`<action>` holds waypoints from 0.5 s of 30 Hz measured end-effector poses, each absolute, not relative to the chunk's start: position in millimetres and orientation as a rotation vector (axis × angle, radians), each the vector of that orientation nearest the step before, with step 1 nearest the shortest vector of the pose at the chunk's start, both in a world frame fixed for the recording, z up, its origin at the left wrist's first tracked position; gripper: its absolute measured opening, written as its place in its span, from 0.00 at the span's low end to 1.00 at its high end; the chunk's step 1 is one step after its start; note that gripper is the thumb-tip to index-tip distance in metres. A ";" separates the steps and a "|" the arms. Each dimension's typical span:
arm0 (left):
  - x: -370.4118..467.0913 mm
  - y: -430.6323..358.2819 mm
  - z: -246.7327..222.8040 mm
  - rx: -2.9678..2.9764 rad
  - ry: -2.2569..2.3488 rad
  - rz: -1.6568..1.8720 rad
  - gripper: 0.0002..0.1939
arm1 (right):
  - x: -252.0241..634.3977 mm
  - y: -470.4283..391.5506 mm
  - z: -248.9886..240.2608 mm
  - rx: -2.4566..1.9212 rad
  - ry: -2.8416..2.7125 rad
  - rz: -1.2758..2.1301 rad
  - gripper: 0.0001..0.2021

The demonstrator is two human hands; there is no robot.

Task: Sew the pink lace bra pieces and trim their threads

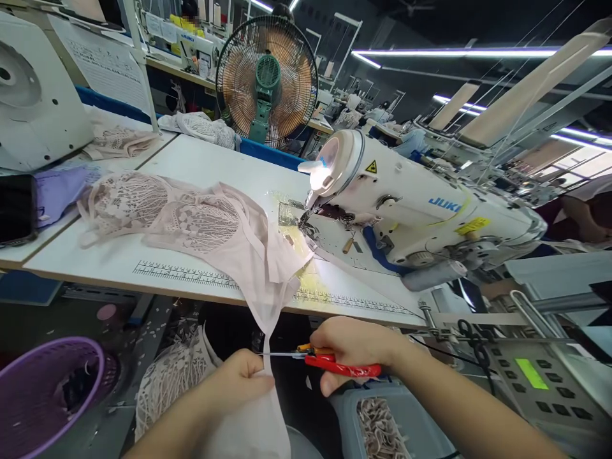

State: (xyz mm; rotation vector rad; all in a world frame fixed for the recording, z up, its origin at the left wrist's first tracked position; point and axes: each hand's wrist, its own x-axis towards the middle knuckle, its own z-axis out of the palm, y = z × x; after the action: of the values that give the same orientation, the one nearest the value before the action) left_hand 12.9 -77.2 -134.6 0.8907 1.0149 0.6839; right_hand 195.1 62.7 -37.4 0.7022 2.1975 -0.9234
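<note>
Scissors Against a Pale Strip at the Counter's Edge

The lace garment [205, 223] lies on the white counter [191, 159], its fabric narrowing into a strip [267, 357] that hangs over the near edge. The left hand's [246, 371] grip is closed on the strip. The right hand's [351, 349] grip is wrapped around the handles of the red-handled scissors [335, 365], whose blades reach the strip just beside the left fingers. A sewing machine [411, 185] stands beside the garment; a fan [268, 80] is behind the counter. Below are a purple basket [93, 408] and, to the right, a plastic bin [421, 414].
</note>
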 end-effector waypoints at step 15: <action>18.7 -77.4 -115.6 1.715 1.119 1.014 0.17 | 217.2 7.0 -121.1 0.811 2.265 -2.360 0.29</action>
State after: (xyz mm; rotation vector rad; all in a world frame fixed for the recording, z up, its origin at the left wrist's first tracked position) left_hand 18.7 -77.4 -115.6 1.7148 1.1192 1.0144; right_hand 217.2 7.0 -121.1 0.8110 2.2651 -2.3601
